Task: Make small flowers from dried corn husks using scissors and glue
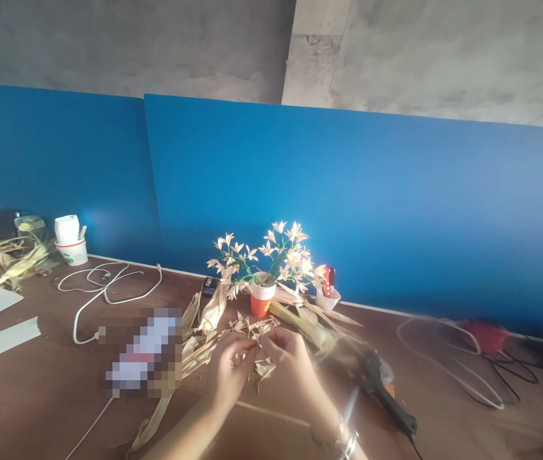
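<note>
My left hand (230, 364) and my right hand (288, 358) meet fingertip to fingertip above the brown table. Both are closed in a pinch; whatever lies between the fingers is too small and covered to make out. Small cut corn husk pieces (247, 324) are scattered just beyond the fingertips, and a few more (265, 368) lie beneath them. Behind the hands stands an orange and white paper cup (262, 300) holding green stems with pale husk flowers (295, 255). Long dry corn husks (214, 312) lie left of the cup.
A black glue gun (386, 393) rests right of my right hand, its cord trailing forward. A white cup (328, 299) with a red-handled tool stands by the blue partition (348, 204). White cables (103, 291), paper strips (3, 342) and a husk pile (13, 259) are on the left.
</note>
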### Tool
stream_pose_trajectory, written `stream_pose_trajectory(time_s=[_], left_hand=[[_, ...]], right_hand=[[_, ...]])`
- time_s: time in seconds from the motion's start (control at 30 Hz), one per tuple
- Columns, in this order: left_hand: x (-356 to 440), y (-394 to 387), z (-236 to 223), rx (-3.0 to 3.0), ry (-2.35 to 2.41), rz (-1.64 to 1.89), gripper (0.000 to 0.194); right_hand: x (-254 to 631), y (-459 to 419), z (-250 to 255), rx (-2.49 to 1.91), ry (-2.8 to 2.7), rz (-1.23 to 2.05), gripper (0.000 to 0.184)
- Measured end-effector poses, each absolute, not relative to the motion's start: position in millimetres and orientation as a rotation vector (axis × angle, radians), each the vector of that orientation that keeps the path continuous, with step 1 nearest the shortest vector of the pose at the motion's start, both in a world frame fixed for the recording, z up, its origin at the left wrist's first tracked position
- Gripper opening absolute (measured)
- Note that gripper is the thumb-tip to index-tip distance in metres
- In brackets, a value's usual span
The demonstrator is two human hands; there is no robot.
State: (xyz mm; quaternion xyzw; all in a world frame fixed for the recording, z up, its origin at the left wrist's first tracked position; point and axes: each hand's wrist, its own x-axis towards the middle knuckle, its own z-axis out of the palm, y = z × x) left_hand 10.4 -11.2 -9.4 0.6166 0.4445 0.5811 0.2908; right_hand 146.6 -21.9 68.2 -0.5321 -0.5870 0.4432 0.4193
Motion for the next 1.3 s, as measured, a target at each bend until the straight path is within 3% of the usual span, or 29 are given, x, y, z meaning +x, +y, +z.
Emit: stream_pose_trajectory(time_s=[0.37, 1.3], left_hand=[[9, -13, 13, 1.545, 1.166, 1.360, 0.024], [10, -17, 21, 1.565, 1.157, 1.337, 0.032]], right_hand=[[149, -19, 63, -1.287, -1.451, 1.150, 0.028], [156, -16, 61, -1.228, -1.513, 1.170, 0.025]])
